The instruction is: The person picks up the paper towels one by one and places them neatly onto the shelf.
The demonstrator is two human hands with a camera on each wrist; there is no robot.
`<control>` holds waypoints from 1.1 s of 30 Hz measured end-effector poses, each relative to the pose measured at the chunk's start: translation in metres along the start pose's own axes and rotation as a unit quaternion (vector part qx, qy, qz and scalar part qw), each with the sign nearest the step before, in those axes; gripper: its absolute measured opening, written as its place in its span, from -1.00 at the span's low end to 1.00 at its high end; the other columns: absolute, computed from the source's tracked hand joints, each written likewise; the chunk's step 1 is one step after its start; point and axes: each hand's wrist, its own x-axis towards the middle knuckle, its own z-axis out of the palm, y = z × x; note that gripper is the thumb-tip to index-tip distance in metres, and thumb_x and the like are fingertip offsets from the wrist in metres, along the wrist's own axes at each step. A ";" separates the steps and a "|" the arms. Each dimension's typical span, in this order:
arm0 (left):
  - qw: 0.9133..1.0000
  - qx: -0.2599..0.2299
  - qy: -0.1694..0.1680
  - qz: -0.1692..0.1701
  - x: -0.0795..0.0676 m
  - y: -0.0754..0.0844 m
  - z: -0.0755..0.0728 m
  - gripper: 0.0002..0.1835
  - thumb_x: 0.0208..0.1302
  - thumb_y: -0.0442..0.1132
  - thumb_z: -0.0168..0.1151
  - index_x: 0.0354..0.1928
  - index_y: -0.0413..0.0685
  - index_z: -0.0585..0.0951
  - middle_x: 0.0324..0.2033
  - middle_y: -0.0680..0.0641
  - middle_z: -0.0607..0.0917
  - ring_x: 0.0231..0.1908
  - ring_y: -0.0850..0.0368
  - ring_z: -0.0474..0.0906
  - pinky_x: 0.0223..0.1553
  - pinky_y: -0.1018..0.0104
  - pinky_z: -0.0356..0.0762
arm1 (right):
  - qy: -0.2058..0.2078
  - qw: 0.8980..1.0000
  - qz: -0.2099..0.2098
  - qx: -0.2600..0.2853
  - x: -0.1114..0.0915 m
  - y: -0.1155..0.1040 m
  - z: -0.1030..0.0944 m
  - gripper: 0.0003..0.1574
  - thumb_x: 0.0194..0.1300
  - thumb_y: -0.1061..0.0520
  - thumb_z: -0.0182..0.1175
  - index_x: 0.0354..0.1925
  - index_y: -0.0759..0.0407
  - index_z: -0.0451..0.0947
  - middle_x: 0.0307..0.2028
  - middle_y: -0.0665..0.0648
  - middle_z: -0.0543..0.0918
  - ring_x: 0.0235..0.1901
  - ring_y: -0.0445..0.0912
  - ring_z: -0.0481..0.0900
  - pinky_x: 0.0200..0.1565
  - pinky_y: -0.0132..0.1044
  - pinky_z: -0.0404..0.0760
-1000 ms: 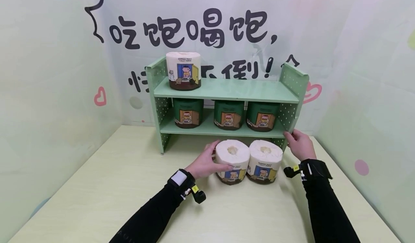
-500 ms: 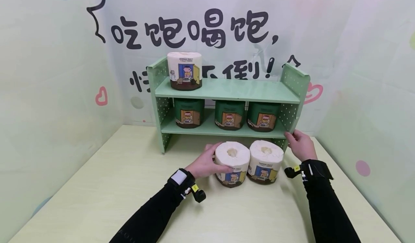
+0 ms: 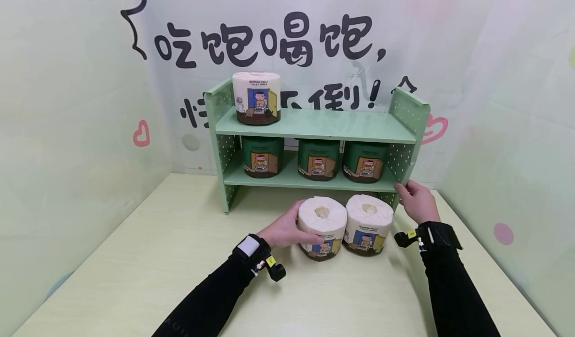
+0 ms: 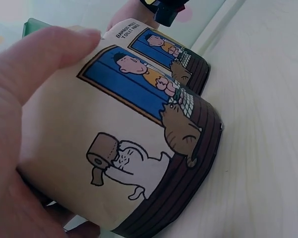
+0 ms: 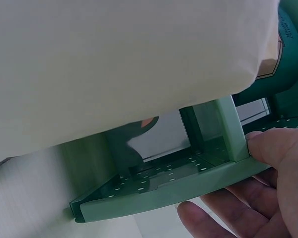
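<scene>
Partly hidden — the left hand [image 3: 285, 228], behind its gripped roll [image 3: 324, 224].

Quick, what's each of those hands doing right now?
Left hand: closed around the left white roll of the two in front.
Right hand: holding the right side of the green shelf.

A white paper roll [image 3: 328, 225] is standing nearly upright at six o'clock from the shelf [image 3: 334, 126], held from its nine o'clock side, its open core facing up, its cartoon print and dark brown base band facing six o'clock. The pale green shelf is standing upright, its two boards spanning white-dotted side panels, gripped at its four o'clock end.
</scene>
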 end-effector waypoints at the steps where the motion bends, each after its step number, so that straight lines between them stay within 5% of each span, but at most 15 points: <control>1: 1.000 -0.003 -0.001 0.001 0.000 0.000 0.000 0.18 -0.10 -0.07 0.65 0.49 0.03 0.07 0.22 0.00 0.42 0.14 0.11 0.37 0.22 -0.09 0.27 | 0.000 1.000 0.000 -0.001 0.000 0.000 0.000 -0.36 0.60 -0.15 -0.11 0.27 0.34 0.42 0.09 0.43 0.53 -0.09 0.23 0.60 -0.04 0.21 0.54; 33: 0.999 0.050 -0.009 -0.004 -0.002 -0.001 -0.001 0.09 0.03 0.00 0.57 0.50 0.03 0.08 0.25 -0.07 0.28 0.16 0.07 0.30 0.22 -0.06 0.26 | 0.000 1.000 0.002 0.007 -0.001 -0.003 0.000 -0.37 0.60 -0.12 -0.09 0.26 0.36 0.43 0.07 0.43 0.55 -0.09 0.24 0.59 -0.05 0.22 0.55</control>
